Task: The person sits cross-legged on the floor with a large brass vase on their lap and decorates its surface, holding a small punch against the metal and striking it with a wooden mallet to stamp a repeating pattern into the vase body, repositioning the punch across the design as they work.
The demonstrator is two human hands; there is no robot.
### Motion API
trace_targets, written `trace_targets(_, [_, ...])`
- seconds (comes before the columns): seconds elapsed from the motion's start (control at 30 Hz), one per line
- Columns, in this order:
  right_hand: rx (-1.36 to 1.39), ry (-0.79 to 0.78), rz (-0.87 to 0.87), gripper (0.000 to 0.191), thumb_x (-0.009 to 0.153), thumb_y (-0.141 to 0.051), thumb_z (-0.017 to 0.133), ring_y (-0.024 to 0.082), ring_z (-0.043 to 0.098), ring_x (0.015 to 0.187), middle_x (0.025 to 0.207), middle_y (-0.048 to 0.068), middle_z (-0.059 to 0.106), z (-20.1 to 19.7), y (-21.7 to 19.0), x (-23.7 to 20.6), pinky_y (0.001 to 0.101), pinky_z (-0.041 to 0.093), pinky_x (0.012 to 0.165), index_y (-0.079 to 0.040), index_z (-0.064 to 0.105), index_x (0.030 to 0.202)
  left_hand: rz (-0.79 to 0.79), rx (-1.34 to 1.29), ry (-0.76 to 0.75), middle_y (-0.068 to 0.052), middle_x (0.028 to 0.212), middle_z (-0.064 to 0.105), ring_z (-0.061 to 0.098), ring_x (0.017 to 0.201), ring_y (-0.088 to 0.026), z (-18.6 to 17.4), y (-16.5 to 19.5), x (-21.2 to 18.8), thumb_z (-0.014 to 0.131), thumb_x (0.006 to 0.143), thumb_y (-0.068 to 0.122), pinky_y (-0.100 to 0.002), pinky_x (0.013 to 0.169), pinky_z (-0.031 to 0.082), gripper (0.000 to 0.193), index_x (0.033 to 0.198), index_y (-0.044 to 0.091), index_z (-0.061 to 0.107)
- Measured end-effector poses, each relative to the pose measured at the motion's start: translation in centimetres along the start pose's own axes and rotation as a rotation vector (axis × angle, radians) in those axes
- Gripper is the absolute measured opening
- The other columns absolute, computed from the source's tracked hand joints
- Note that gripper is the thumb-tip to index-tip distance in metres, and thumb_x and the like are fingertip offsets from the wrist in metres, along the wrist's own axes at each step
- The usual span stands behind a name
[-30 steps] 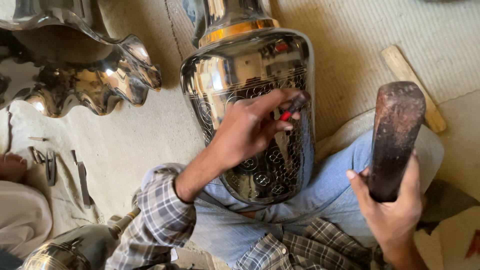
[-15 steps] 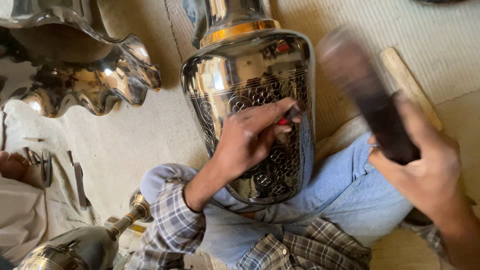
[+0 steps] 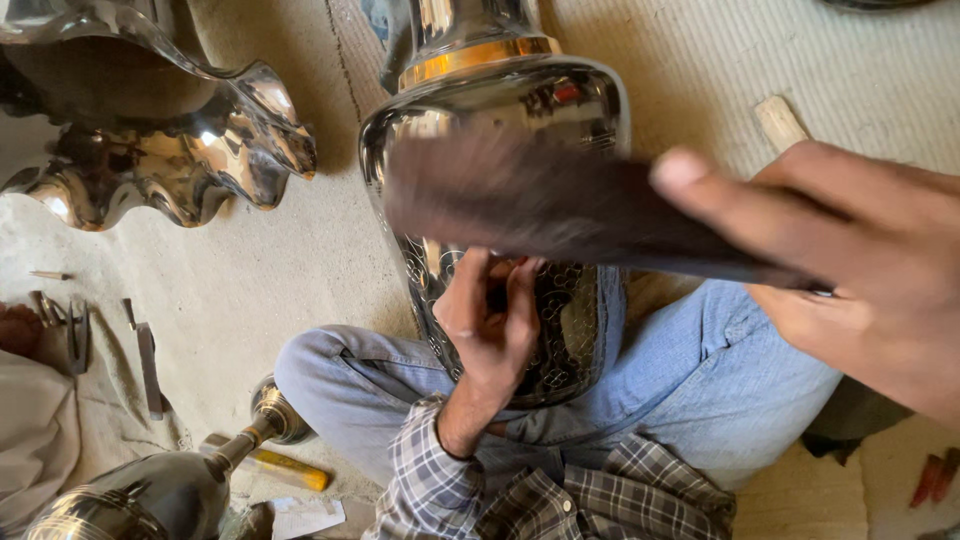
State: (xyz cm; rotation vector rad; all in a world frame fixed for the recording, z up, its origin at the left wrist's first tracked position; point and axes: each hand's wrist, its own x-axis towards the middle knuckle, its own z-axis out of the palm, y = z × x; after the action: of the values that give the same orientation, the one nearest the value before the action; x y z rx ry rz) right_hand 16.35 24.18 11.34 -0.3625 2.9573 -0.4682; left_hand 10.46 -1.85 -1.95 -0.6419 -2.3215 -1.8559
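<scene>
Vase [image 3: 500, 110], one, polished metal with gold neck band and engraved lattice belly, lies across denim lap. Left hand [image 3: 490, 325] fingers pinch a small tool against the engraving. Right hand [image 3: 860, 260] clenches one dark wooden mallet [image 3: 540, 200], blurred, above those fingers.

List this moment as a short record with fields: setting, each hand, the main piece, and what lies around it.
setting: person seated on a woven floor mat, legs in blue jeans
left hand: fingers pinch a small tool, mostly hidden, against the vase
right hand: grips a dark mallet, motion-blurred, above the left hand
vase: large polished metal, gold band at the neck, patterned engraving on the body, lying across the lap
nearby: wavy-rimmed metal bowl upper left; second metal vessel lower left; small hand tools on the floor at left
</scene>
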Motion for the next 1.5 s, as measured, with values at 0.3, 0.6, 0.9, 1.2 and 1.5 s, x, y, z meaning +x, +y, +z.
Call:
trace_targets(0.3, [-0.253, -0.104, -0.057, 0.088, 0.076, -0.008, 0.078, 0.016, 0.051, 0.056, 0.074, 0.002, 0.050, -1.5, -2.1, 1.0, 0.0308, 0.053, 0.051, -0.041, 0.048, 0.153, 0.081, -0.205, 0.103, -0.014, 0.105, 0.072, 0.073, 0.082, -0.019, 0.9, -4.1, -3.1, 0.065, 0.093, -0.014, -0.028, 0.068, 0.069, 0.048, 0.136, -0.001, 0.048])
trace_targets(0.6, [-0.062, 0.018, 0.027, 0.079, 0.072, -0.008, 0.085, 0.016, 0.063, 0.058, 0.078, 0.002, 0.066, 0.7, -1.7, -1.0, 0.0319, 0.057, 0.057, -0.028, 0.062, 0.144, -0.003, -0.430, 0.145, -0.018, 0.125, 0.067, 0.072, 0.101, -0.026, 0.2, -4.4, -3.0, 0.072, 0.092, -0.007, -0.039, 0.082, 0.069, 0.056, 0.141, 0.013, 0.055])
trace_targets(0.9, [0.611, 0.687, 0.657, 0.039, 0.087, 0.001, 0.082, 0.015, 0.069, 0.075, 0.090, 0.011, 0.070, 15.0, -4.7, -11.1, 0.0266, 0.056, 0.072, 0.000, 0.058, 0.117, -0.024, -0.177, -0.512, -0.010, 0.118, 0.075, 0.079, 0.094, -0.015, -2.2, -1.5, 5.2, 0.074, 0.099, 0.002, -0.028, 0.078, 0.072, 0.050, 0.144, 0.011, 0.057])
trace_targets(1.2, [1.014, 0.713, 0.809, 0.041, 0.089, -0.001, 0.076, 0.015, 0.071, 0.073, 0.084, 0.006, 0.070, 20.4, -10.3, -12.6, 0.0299, 0.061, 0.069, 0.002, 0.054, 0.123, 0.208, 0.018, -1.129, -0.007, 0.134, 0.073, 0.076, 0.064, -0.011, 0.4, -1.6, 9.9, 0.070, 0.097, 0.005, -0.027, 0.041, 0.050, 0.040, 0.135, 0.015, 0.066])
trace_targets(1.5, [0.894, 0.733, 0.931, 0.082, 0.080, 0.001, 0.080, 0.015, 0.065, 0.083, 0.103, 0.013, 0.063, 17.7, -11.8, -9.9, 0.0276, 0.056, 0.073, 0.007, 0.037, 0.149, 0.339, -0.103, -1.351, 0.001, 0.116, 0.079, 0.079, 0.084, -0.011, 2.3, -2.1, 11.3, 0.080, 0.086, 0.010, -0.029, 0.065, 0.063, 0.058, 0.140, 0.022, 0.063])
